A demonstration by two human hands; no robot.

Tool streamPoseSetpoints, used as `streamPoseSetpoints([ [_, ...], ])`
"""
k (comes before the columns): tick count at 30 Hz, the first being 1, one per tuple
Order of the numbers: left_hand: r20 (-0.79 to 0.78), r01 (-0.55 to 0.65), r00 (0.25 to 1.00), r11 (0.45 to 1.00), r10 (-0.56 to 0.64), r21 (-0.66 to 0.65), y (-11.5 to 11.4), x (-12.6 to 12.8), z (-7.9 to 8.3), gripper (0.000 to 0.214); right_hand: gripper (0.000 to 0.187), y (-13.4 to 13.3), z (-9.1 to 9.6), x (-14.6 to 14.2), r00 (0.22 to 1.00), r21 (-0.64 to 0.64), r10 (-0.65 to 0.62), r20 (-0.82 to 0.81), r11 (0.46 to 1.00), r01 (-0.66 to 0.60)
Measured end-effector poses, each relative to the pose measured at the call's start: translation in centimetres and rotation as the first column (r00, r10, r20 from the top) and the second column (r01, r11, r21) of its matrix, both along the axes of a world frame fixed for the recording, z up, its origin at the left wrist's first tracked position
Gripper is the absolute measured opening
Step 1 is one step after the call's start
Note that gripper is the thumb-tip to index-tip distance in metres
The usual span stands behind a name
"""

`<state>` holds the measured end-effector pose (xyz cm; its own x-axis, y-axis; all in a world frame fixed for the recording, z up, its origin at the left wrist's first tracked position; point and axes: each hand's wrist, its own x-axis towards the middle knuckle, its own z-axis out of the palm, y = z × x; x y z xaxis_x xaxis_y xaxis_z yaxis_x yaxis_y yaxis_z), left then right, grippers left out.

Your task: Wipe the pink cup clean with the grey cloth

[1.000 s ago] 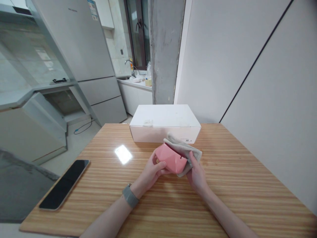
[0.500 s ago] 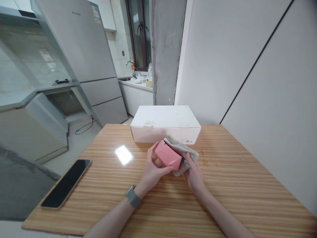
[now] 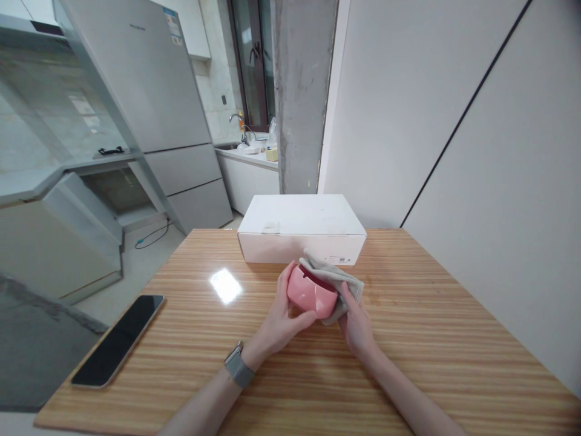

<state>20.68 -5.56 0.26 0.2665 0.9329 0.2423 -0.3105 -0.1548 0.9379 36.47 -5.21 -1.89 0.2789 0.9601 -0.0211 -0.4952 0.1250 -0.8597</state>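
My left hand (image 3: 280,318) grips a small pink angular box (image 3: 311,295) from its left side, holding it just above the wooden table (image 3: 426,339). My right hand (image 3: 355,324) holds a grey cloth (image 3: 333,277) pressed against the box's right and back side. The box shows a dark red rim along its top edge. A grey watch sits on my left wrist (image 3: 238,367).
A white cardboard box (image 3: 300,227) lies just behind my hands. A black phone (image 3: 118,338) lies face up near the table's left edge. Beyond the table stand a concrete pillar (image 3: 304,91), a grey fridge and a counter with a sink. A white wall runs along the right.
The pink box has been turned in my hands, from showing faceted sides to showing a smoother side with its dark rim on top. The cloth stayed against it.
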Motion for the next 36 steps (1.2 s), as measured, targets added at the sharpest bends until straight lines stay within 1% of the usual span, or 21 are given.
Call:
streamPoseSetpoints([
  [2,-0.009,0.031,0.999,0.999,-0.031,0.006,0.0,-0.1,0.1,0.079,0.038,0.0,0.1,0.0,1.000,-0.010,-0.008,-0.005,1.000,0.008],
  [4,-0.012,0.032,0.999,0.999,-0.031,0.022,0.0,-0.2,0.1,0.073,0.038,0.0,0.4,0.0,1.000,-0.009,-0.003,-0.013,1.000,0.003],
  [6,0.032,0.037,0.999,0.999,-0.037,0.008,0.1,-0.1,0.0,0.078,0.039,0.0,0.7,-0.1,1.000,0.005,0.007,-0.020,1.000,-0.007],
  [10,0.139,0.027,0.990,0.998,-0.018,-0.065,0.5,0.3,-0.3,0.095,0.039,0.1,1.0,-0.2,0.999,0.025,-0.017,-0.040,1.000,0.018],
  [12,0.141,0.036,0.990,0.996,-0.023,-0.085,0.7,0.3,-0.3,0.095,0.038,0.1,1.0,-0.2,0.999,0.022,-0.015,-0.052,1.000,0.016],
  [16,0.081,0.020,0.997,0.996,-0.013,-0.091,0.7,0.1,0.2,0.091,0.038,0.2,0.8,-0.1,0.999,-0.003,0.004,-0.051,1.000,-0.004],
  [18,0.017,-0.038,0.999,0.998,0.039,-0.048,0.5,0.1,0.5,0.090,0.039,0.2,0.6,-0.1,0.999,0.005,0.017,-0.041,1.000,-0.016],
  [20,-0.083,-0.134,0.987,0.990,0.137,0.043,0.2,0.2,0.7,0.091,0.041,0.1,0.4,-0.2,0.999,0.029,0.023,-0.030,0.999,-0.022],
  [22,-0.164,-0.226,0.954,0.962,0.250,0.152,-0.1,0.3,0.9,0.090,0.042,0.0,0.4,-0.3,0.999,0.040,0.017,-0.038,0.999,-0.016],
  [24,-0.183,-0.280,0.931,0.939,0.317,0.200,-0.2,0.3,1.0,0.089,0.044,-0.1,0.6,-0.5,0.997,0.016,0.014,-0.077,1.000,-0.013],
  [26,-0.156,-0.298,0.934,0.942,0.322,0.156,-0.1,0.2,1.1,0.089,0.045,-0.1,1.0,-0.5,0.989,-0.035,-0.006,-0.145,0.999,0.001],
  [29,-0.056,-0.290,0.956,0.957,0.289,-0.019,0.5,0.0,1.2,0.091,0.041,0.3,2.0,0.1,0.964,-0.131,-0.088,-0.249,0.990,0.057],
  [31,0.056,-0.261,0.961,0.955,0.270,-0.139,1.0,-0.3,1.1,0.092,0.036,0.5,2.6,0.5,0.945,-0.178,-0.153,-0.290,0.979,0.103],
  [32,0.128,-0.214,0.962,0.957,0.241,-0.194,1.3,-0.4,1.1,0.089,0.034,0.6,2.8,0.7,0.937,-0.191,-0.175,-0.303,0.974,0.120],
  [33,0.208,-0.139,0.959,0.959,0.193,-0.247,1.4,-0.5,1.1,0.084,0.032,0.7,3.0,0.8,0.930,-0.199,-0.193,-0.313,0.971,0.134],
  [34,0.293,-0.038,0.948,0.956,0.127,-0.292,1.5,-0.5,1.1,0.077,0.031,0.6,3.2,0.8,0.926,-0.200,-0.198,-0.323,0.970,0.138],
  [36,0.440,0.173,0.898,0.916,0.004,-0.361,1.5,-0.4,1.2,0.066,0.032,0.4,3.4,0.4,0.925,-0.189,-0.169,-0.339,0.976,0.109],
])
